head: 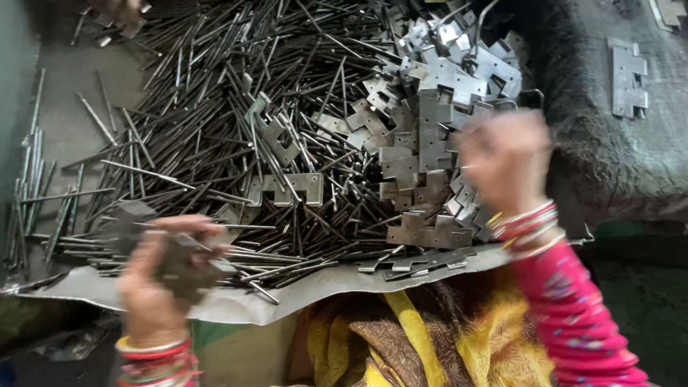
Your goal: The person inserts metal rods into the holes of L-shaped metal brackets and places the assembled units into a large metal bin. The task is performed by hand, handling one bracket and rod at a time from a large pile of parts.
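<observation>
The left hand (161, 276), blurred, sits at about 8 o'clock in the head view. Its fingers (193, 228) are curled shut around a dark flat metal plate (179, 261), which looks like one of the notched hinge leaves; its exact shape cannot be told through the blur. Coloured bangles (154, 355) ring the wrist.

The right hand (505, 161), also blurred, hangs at about 3 o'clock over the edge of the hinge-plate heap (423, 143). Its fingers are loosely bent, and whether they grip anything cannot be told. The wrist carries red and gold bangles (530, 226) above a pink patterned sleeve (573, 315).

Both hands work over a crumpled metal sheet (236, 301) that serves as the tabletop. A large pile of thin steel rods (236, 93) covers it from 10 o'clock to the centre, crossing at every angle. The grey notched plates are heaped from the centre toward 1 o'clock, with a few lying loose among the rods, one (287, 188) near the middle. More rods (29, 193) lie in a loose bundle at 9 o'clock. Another pair of notched plates (628, 77) rests well apart at 2 o'clock on a dark surface. Yellow and brown patterned cloth (416, 344) shows at 6 o'clock.
</observation>
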